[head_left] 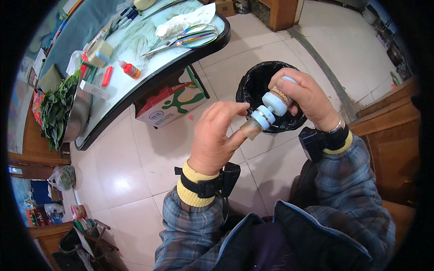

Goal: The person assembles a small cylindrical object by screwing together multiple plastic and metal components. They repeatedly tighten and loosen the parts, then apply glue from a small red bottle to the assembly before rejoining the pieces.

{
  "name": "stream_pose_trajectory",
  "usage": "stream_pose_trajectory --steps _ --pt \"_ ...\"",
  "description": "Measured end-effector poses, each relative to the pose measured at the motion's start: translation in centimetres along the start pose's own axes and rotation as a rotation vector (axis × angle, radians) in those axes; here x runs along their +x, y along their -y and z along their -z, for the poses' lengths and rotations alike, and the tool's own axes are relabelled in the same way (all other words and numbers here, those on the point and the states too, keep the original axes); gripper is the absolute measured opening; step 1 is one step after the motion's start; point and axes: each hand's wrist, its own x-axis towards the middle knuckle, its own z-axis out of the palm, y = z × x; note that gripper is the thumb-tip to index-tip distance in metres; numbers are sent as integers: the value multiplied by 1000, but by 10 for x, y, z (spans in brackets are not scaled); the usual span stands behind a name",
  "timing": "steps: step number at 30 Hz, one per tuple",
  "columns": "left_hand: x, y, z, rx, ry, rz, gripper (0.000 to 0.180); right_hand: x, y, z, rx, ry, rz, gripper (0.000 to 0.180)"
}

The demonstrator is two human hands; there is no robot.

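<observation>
My left hand (216, 135) grips a small clear bottle with a pale blue cap (258, 121), thumb and fingers wrapped around its lower part. My right hand (304, 94) holds a second small bottle with a pale blue cap (277, 100), its body showing brownish contents. The two caps nearly touch, over the near rim of a black bin (253, 86) lined with a black bag. Both wrists wear dark bands over yellow cuffs and plaid sleeves.
A curved glass-topped table (149, 67) at upper left carries scissors (185, 39), a small red-capped bottle (130, 69), a red tube (106, 76), tissue and leafy greens (56, 110). A cardboard box (174, 101) sits under it. A wooden cabinet (393, 131) stands at right on the tiled floor.
</observation>
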Motion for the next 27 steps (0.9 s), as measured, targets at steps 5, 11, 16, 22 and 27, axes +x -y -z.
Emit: stream_pose_trajectory --steps 5,11,16,22,27 --pt "-2 -2 -1 -20 -4 51 35 -1 -1 0 -64 15 60 36" --pt "-5 -2 -1 -15 -2 71 32 -2 0 -1 -86 36 90 37" --pt "-6 -1 -3 -11 7 46 31 -4 1 -4 -85 26 134 37" --pt "-7 0 -6 20 26 6 37 -4 1 -4 -113 12 137 37" --pt "-7 -2 -11 -50 -45 84 32 -2 -1 0 -139 -33 154 36"
